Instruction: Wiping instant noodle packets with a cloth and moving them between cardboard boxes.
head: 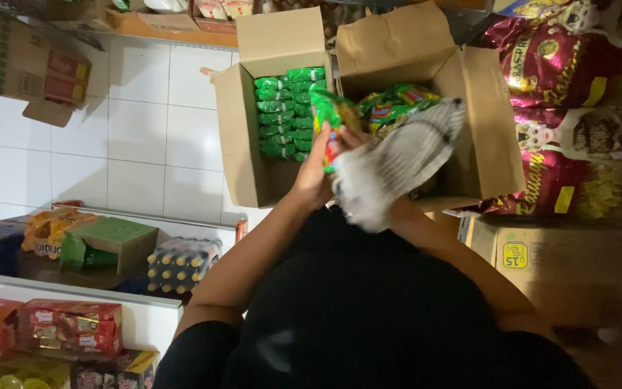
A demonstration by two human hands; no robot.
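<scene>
- Over two open cartons on the tiled floor [138,137], the left hand [316,173] pinches a green packet [331,115].
- Right hand [358,191] is blurred behind a silvery packet [404,155]; its grip cannot be told.
- Left carton [242,144] holds green packs; right carton [484,130] holds mixed packets.

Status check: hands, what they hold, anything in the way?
Left hand gripping green snack packet. Right hand hidden behind blurred grey-white cloth. Both over two open cardboard boxes; the cloth blocks part of the right-hand box.
</scene>
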